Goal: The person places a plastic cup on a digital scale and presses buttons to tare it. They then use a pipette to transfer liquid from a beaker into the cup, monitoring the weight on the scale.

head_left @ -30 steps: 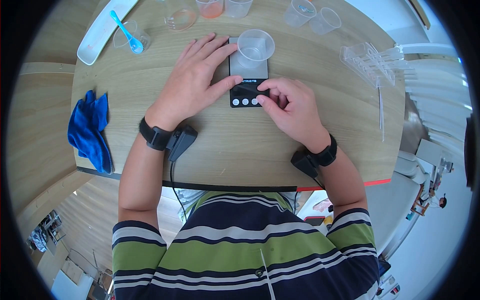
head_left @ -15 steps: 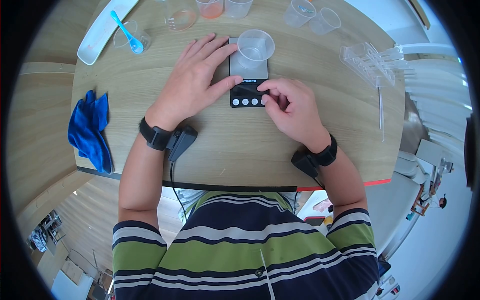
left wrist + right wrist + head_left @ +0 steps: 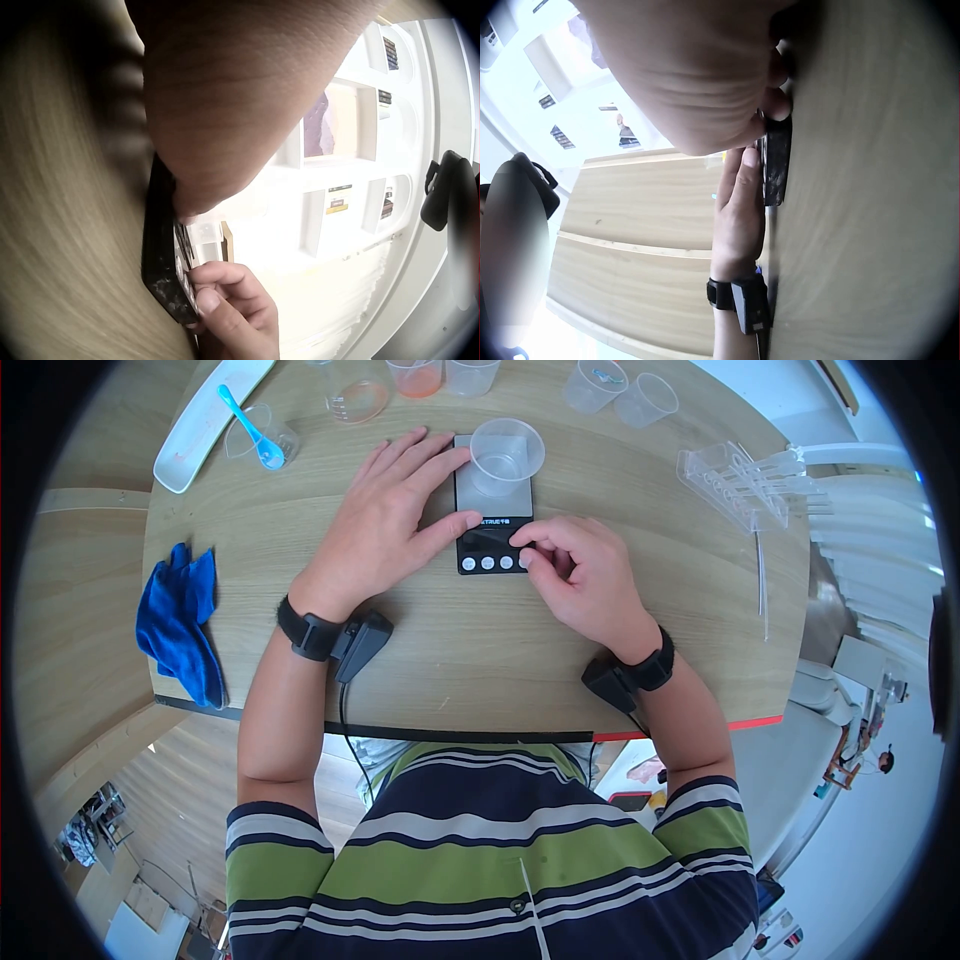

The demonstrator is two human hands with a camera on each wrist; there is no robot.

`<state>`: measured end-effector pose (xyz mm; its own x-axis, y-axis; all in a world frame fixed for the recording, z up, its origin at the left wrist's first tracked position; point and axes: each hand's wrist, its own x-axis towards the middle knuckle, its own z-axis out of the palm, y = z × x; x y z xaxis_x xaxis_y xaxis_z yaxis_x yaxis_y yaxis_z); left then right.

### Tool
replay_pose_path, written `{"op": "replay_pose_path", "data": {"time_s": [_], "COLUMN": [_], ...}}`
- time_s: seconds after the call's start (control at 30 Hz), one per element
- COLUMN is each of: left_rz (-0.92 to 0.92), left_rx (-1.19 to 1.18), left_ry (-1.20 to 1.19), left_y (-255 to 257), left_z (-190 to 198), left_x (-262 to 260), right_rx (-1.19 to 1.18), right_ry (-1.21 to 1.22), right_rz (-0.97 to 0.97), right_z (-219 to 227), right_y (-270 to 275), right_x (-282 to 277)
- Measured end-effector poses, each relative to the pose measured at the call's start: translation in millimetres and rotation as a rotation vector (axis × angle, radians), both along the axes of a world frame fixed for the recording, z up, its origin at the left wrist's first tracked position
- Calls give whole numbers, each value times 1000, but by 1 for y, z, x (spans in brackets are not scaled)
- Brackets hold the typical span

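Digital scale (image 3: pixel 495 529), flat and rectangular, lies on the desk (image 3: pixel 450 640) in front of the person, between the two hands. Its body is black and smooth, and its weighing plate (image 3: pixel 511 506) is grey with a dull metallic look. On this plate stands a clear plastic cup (image 3: pixel 507 457), round and thin-walled, with a wide rim. The left hand (image 3: pixel 385 515) grasps nothing: its fingers are stretched out, the index fingertip is close to the cup, and the thumb rests on the scale. The right hand (image 3: pixel 583 575) has bent fingers; its index finger and thumb are at the right side of the scale, but whether they pinch it or only touch it, I cannot tell.

White capital letters stand above the dark display (image 3: pixel 487 543); I can read "TRU", while the rest is unclear. Below is a row of round white buttons (image 3: pixel 487 563), whose marks are too small to read.

Fine, pale wood grain covers the desk. At the left lies a soft, crumpled blue cloth (image 3: pixel 178 620); farther away, a glossy light-blue spoon (image 3: pixel 250 425) crosses a small transparent beaker (image 3: pixel 288 440), near a long white tray (image 3: pixel 180 460).
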<state>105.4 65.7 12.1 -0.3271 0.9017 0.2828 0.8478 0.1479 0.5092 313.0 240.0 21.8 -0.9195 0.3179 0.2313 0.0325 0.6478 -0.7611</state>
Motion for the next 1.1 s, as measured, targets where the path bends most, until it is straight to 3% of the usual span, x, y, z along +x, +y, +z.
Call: {"op": "replay_pose_path", "data": {"time_s": [0.53, 1.03, 1.1], "left_rz": [3, 5, 5], "left_rx": [-1, -9, -9], "left_ry": [-1, -1, -2], "left_y": [0, 0, 0], "left_z": [0, 0, 0], "left_x": [0, 0, 0], "right_rx": [69, 8, -63], "right_ry": [42, 13, -34], "right_rz": [98, -4, -109], "right_z": [-1, -4, -9], "right_y": [7, -2, -5], "right_x": [-2, -2, -1]}}
